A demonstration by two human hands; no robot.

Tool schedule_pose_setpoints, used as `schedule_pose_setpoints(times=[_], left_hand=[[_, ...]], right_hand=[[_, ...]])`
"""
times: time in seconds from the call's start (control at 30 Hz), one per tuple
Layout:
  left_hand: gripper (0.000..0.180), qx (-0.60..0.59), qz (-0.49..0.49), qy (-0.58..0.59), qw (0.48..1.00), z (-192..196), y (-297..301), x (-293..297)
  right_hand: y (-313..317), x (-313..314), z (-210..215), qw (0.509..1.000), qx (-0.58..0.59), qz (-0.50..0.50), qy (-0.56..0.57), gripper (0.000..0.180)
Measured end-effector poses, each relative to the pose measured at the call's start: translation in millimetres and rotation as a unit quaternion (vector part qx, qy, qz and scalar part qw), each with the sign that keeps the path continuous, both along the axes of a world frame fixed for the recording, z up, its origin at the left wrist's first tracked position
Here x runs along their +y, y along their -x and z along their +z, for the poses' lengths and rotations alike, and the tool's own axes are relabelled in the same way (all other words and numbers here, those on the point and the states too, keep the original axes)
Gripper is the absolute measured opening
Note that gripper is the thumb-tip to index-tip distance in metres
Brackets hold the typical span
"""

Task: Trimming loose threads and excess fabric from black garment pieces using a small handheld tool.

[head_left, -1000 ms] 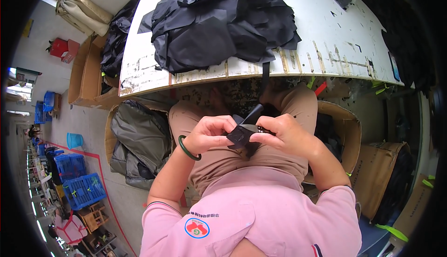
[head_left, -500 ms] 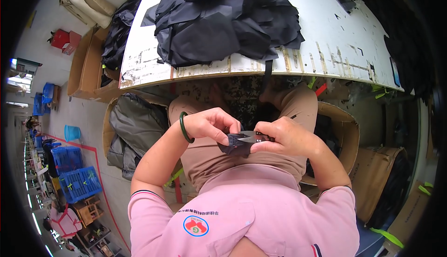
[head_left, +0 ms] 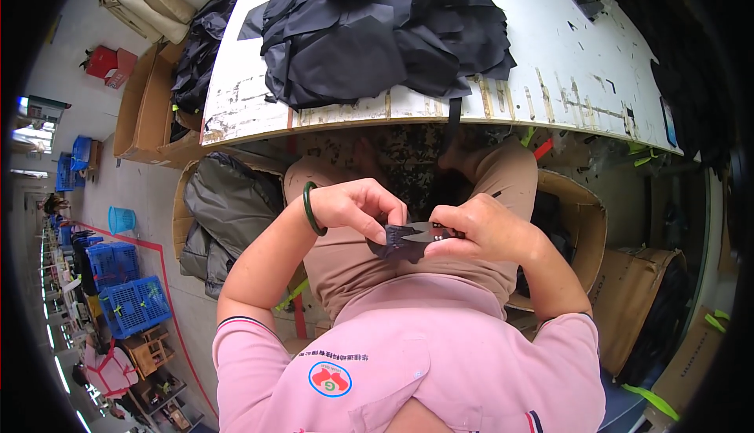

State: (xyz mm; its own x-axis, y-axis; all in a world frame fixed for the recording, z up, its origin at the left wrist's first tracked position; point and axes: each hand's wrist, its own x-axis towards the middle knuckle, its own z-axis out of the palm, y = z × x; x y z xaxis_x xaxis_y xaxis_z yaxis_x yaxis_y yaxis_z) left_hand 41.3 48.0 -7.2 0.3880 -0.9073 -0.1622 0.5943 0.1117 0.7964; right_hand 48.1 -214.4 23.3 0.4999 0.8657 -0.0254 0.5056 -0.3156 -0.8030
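Observation:
My left hand (head_left: 357,207), below a dark green bangle (head_left: 312,209), pinches a small dark fabric piece (head_left: 397,246) between thumb and fingers above my lap. My right hand (head_left: 487,229) is closed around a pair of thread snips (head_left: 420,233). Their pointed metal blades lie against the gathered edge of the fabric, close to my left thumb. Whether the tips are cutting a thread cannot be made out. On the white table (head_left: 558,64) in front of me rests a large heap of black fabric pieces (head_left: 345,56).
Left of my legs a carton holds grey fabric (head_left: 232,201). Another cardboard box (head_left: 149,111) with black fabric stands by the table. At right are an open carton (head_left: 589,237) and a tall box (head_left: 636,299). Blue crates (head_left: 133,307) sit on the floor farther left.
Both hands stay almost in place. The fabric piece has shifted slightly in my fingers, and its lower part looks more crumpled beneath the blades.

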Motion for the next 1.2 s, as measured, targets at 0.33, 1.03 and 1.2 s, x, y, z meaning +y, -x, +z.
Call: schedule_pose_setpoints(times=[0.33, 1.03, 1.2], left_hand=[[0.009, 0.0, -0.006, 0.009, 1.0, -7, 2, -3], [0.009, 0.024, -0.046, -0.02, 0.998, -12, 4, -11], [0.01, 0.02, -0.039, -0.016, 0.999, -17, 6, -9]], right_hand=[[0, 4, 3, 1.0, -0.016, 0.015, -0.014, 0.04], [0, 8, 1, 0.998, -0.041, 0.046, -0.017, 0.036], [0, 2, -7, 0.999, -0.037, 0.035, 0.016, 0.039]])
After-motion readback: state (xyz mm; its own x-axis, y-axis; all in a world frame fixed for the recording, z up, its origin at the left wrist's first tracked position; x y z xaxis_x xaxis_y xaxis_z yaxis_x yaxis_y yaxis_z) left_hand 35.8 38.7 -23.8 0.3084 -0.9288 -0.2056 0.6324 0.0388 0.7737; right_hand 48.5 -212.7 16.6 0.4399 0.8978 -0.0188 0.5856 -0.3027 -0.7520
